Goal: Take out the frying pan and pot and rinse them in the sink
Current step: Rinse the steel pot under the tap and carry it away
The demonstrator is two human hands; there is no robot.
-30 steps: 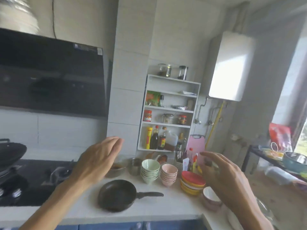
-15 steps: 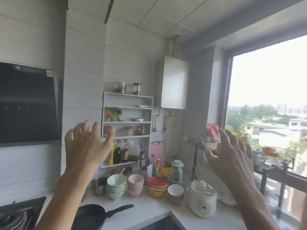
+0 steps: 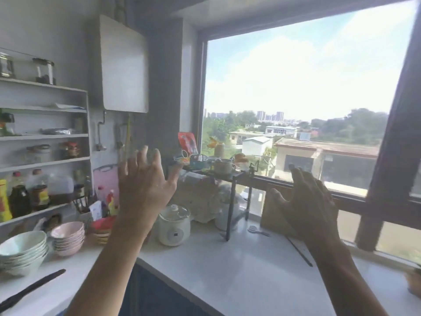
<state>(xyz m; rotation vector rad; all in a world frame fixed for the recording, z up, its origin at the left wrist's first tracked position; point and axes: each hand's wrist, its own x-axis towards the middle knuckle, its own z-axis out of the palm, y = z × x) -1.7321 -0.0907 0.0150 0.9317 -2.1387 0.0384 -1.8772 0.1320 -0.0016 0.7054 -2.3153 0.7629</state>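
pan handle point(image 3: 29, 290): dark, stiff bar at the lower left, below the bowls point(image 3: 21, 252); likely light, the best grip.
left hand point(image 3: 145, 190): fingers spread, empty, right of bowls.
right hand point(image 3: 305, 201): fingers loosely spread, empty, far right.
pot: not seen.

No lettering on any bottle, jar or appliance is legible.

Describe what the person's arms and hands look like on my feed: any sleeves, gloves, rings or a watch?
Both hands are bare: no gloves show on the left hand or the right hand. Both forearms are uncovered as far as the bottom edge of the picture, with no sleeve in view. No watch, bracelet or ring shows on the sides facing the camera, though the picture is somewhat blurred.
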